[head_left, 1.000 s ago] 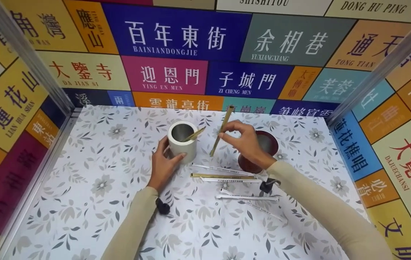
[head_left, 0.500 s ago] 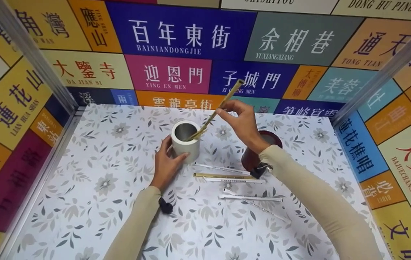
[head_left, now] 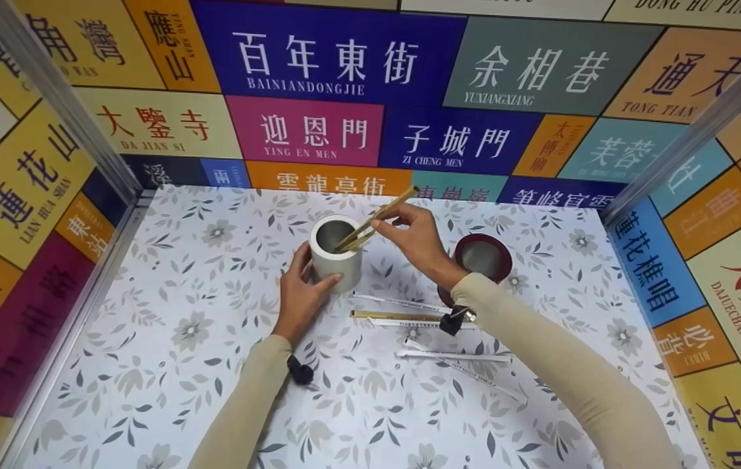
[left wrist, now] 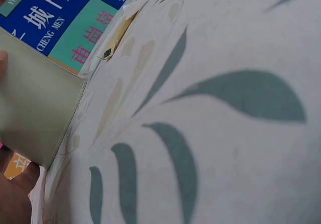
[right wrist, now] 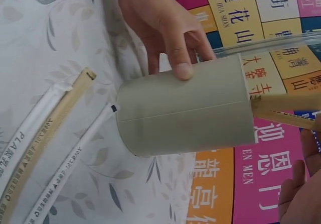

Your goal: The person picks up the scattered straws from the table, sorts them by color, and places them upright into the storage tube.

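Note:
My left hand (head_left: 303,293) grips the side of a pale, round straw holder (head_left: 339,272) standing on the table, its thumb across the near wall in the right wrist view. My right hand (head_left: 417,240) pinches a gold-wrapped straw (head_left: 404,197) between thumb and fingers; the straw slants down through the holder's opening. Another gold straw (head_left: 362,241) leans inside against the rim, its lower end hidden. Only the lower wall of the straw holder (left wrist: 37,103) and part of the left hand (left wrist: 15,196) show in the left wrist view.
A dark red cup (head_left: 508,260) stands right of my right hand, partly behind the forearm. Several wrapped straws lie in front, including a gold one (head_left: 370,314), a white one (head_left: 455,356) and another white one (head_left: 494,385). Sign-printed panels (head_left: 311,130) border the floral tabletop.
The gold straw in my right hand went from beside the holder, up, then over and down into its opening. My left hand keeps its hold on the holder.

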A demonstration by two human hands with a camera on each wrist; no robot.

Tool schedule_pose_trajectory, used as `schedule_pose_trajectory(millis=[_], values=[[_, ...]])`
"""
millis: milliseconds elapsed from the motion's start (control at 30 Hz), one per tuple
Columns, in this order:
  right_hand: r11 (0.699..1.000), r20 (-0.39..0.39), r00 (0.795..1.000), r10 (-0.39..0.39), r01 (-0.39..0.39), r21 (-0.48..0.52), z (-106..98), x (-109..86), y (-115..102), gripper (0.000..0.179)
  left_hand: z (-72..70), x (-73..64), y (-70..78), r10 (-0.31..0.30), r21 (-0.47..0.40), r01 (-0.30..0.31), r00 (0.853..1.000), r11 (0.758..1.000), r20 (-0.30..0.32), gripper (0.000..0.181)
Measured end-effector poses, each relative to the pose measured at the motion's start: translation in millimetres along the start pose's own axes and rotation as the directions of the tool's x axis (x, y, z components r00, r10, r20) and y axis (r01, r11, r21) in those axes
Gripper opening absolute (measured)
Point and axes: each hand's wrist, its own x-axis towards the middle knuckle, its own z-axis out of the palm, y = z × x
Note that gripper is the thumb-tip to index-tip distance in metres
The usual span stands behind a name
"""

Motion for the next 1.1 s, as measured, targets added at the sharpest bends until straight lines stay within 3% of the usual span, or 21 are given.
schedule_pose_trajectory(millis=[267, 500, 733, 967, 1100], values=[[0.996, 0.097, 0.995, 0.004, 0.005, -0.094, -2, -9.5, 10, 0.018, 3.3, 1.1, -0.4, -0.012, -0.04, 0.012, 1.0, 0.999, -0.004, 0.096], [0.996, 0.124, 0.991, 0.057, -0.047, -0.08, -11, -26.8, 25, 0.022, 2.6, 1.1, -2.1, -0.002, -0.02, 0.002, 1.0, 1.0, -0.004, 0.095], [0.993, 0.175, 0.978, 0.111, -0.103, -0.059, -14, -60.8, 47, 0.025, 0.4, 0.3, -1.0, 0.0, 0.0, 0.0, 1.0, 1.0, 0.009, 0.093], [0.982, 0.251, 0.952, 0.176, -0.151, -0.118, -21, -96.4, 63, 0.027, -0.5, -0.4, -0.7, -0.013, 0.003, 0.013, 1.0, 1.0, -0.002, 0.089], [0.982, 0.245, 0.957, 0.158, -0.126, -0.144, -27, -114.8, 75, 0.027, 0.2, -0.9, -1.2, -0.012, -0.011, 0.012, 1.0, 1.0, -0.002, 0.089]])
